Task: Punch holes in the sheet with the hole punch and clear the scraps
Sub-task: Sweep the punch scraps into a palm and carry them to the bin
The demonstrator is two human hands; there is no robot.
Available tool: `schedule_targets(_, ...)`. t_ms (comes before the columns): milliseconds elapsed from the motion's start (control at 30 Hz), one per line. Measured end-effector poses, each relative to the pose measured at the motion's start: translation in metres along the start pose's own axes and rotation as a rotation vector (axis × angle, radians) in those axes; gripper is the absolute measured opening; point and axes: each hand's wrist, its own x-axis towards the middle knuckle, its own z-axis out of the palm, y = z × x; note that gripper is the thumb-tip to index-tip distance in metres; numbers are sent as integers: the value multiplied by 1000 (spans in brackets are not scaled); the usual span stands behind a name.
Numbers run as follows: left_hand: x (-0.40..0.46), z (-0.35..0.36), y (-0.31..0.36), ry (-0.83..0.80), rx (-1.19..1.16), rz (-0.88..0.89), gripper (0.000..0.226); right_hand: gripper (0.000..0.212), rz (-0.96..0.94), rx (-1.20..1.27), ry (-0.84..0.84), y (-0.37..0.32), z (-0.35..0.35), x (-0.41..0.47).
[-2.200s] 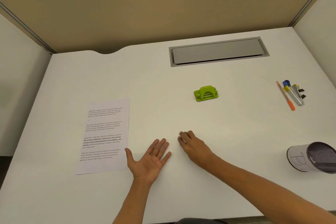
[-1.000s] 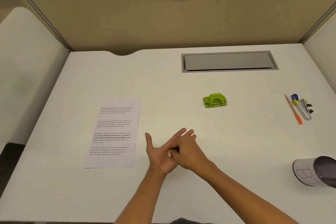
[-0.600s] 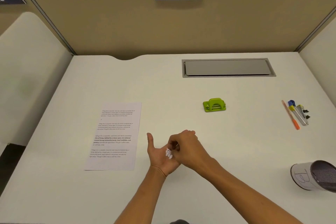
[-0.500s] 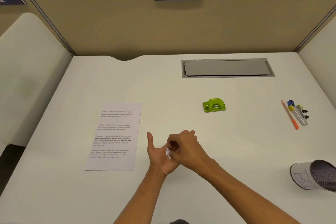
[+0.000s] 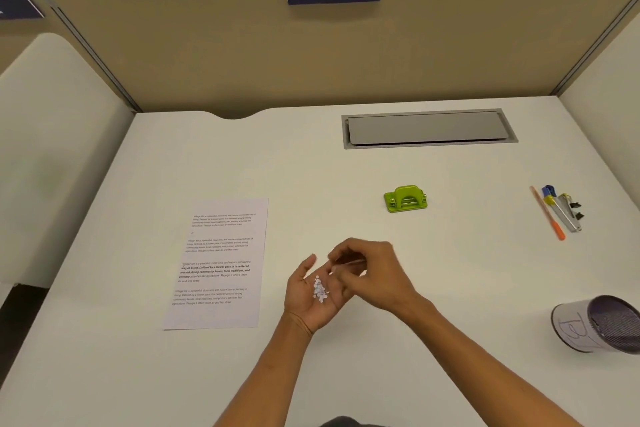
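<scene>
Head view is showing the left hand [image 5: 313,295] lying cupped and spread, cradling the scraps [image 5: 320,289], while the right hand [image 5: 372,276] is hovering with its grip curled, holding nothing I can make out. Tilting that palm on the way to the cup [image 5: 597,324] is risking spilling scraps onto the counter [image 5: 450,288], well apart from the sheet [image 5: 221,263] and hole punch [image 5: 405,198]

sheet [image 5: 218,263] left of hands, hole punch [image 5: 405,198] behind, cup [image 5: 597,324] right

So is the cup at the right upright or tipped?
Tipped. The cup lies on its side on the desk, its dark mouth facing right, the marked wall facing the camera.
</scene>
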Motion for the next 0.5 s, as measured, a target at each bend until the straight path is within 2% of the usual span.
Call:
schedule_targets(133, -9, -12, 15, -90, -21, 27, 103, 22, 157, 74, 250, 31, -21, 7)
schedule_targets(200, -12, -21, 26, -127, -56, 30, 114, 27, 272, 59, 265, 59, -28, 5)
schedule_targets(300, -15, -30, 38, -165, -84, 57, 124, 35, 423, 111, 232, 91, -26, -6)
schedule_targets(433, -17, -32, 45, -223, -120, 87, 127, 19, 478, 139, 275, 110, -14, -10)
schedule_targets(500, -17, -33, 44, -236, -125, 81, 127, 17, 466, 110, 276, 118, -8, -10)
